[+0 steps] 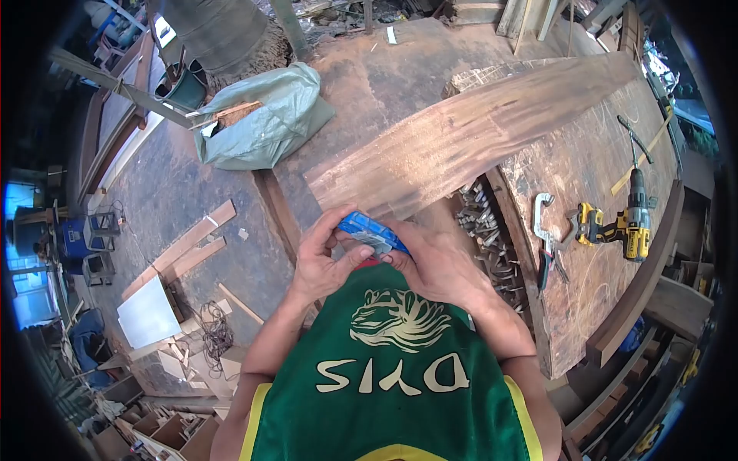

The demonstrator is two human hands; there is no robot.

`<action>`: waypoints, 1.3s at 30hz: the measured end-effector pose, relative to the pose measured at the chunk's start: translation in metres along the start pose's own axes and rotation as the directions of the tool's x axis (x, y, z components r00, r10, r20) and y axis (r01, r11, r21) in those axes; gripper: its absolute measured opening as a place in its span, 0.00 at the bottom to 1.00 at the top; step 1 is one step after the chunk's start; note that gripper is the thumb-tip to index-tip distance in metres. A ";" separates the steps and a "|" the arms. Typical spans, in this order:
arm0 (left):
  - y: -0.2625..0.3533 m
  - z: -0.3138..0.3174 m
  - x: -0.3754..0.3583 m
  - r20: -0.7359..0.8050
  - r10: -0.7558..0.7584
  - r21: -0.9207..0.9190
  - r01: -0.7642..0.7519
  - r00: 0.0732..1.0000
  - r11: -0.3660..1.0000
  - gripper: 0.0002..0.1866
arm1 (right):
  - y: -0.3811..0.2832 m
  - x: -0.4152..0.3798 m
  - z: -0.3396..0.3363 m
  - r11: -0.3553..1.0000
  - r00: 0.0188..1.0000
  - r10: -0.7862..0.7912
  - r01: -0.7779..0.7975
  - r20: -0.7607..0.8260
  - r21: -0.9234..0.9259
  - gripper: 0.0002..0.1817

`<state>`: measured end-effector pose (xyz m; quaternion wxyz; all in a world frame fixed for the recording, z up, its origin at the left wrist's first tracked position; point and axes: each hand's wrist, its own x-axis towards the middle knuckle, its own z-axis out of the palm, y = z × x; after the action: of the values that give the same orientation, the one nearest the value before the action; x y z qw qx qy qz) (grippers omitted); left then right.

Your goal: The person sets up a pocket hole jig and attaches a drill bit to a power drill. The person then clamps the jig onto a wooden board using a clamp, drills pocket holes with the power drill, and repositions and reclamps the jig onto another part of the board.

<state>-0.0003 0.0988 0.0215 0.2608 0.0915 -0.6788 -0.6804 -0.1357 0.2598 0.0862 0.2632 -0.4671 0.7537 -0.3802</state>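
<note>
A small, boxy blue object with a grey part (368, 230) is between my two hands, just in front of my chest; I cannot tell what it is. My left hand (326, 256) grips its left end, thumb bent across the near side. On the other end, my right hand (437, 265) has its fingers closed with the thumb below. Right beyond both hands lies the near end of a long, wide wooden plank (453, 142), its brown surface dusted with lighter patches.
A cordless drill (635, 223) and a clamp (543, 223) lie on the workbench (565, 315) at right. Metal clamps (484, 223) crowd a gap beside it. Left are a greenish sack (269, 127), wood strips (181, 253), a white panel (149, 313) and coiled cable (216, 330).
</note>
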 end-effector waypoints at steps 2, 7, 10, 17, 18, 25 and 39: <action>-0.007 -0.012 -0.004 0.032 -0.033 0.054 0.031 0.999 0.998 0.28 | -0.003 0.001 -0.003 0.996 0.999 -0.032 0.031 -0.010 -0.079 0.17; -0.004 -0.003 0.001 -0.017 0.024 0.031 -0.023 1.000 0.999 0.26 | -0.012 0.000 -0.014 0.973 0.996 -0.087 0.087 0.009 -0.212 0.16; -0.007 -0.005 0.001 0.036 0.116 0.117 -0.119 0.993 0.986 0.26 | -0.011 0.000 -0.013 0.967 0.995 -0.101 0.100 0.008 -0.233 0.16; -0.012 -0.014 0.008 0.070 0.305 0.361 -0.309 0.950 0.880 0.22 | 0.001 0.002 -0.001 0.934 0.975 -0.213 0.185 -0.060 -0.306 0.19; -0.014 -0.015 0.008 0.084 0.324 0.377 -0.331 0.942 0.865 0.22 | 0.002 0.002 0.000 0.926 0.970 -0.232 0.197 -0.075 -0.324 0.20; -0.014 -0.017 0.010 0.105 0.366 0.384 -0.377 0.925 0.843 0.21 | 0.001 0.002 0.002 0.891 0.962 -0.259 0.202 -0.089 -0.406 0.22; -0.003 -0.027 -0.007 0.145 0.219 0.505 -0.263 0.965 0.822 0.21 | 0.000 0.000 0.013 0.937 0.990 -0.133 0.142 0.050 -0.320 0.24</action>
<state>0.0180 0.0786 0.0150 0.2826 0.0446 -0.8532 -0.4362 -0.1258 0.2557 0.0783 0.1663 -0.5606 0.7675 -0.2628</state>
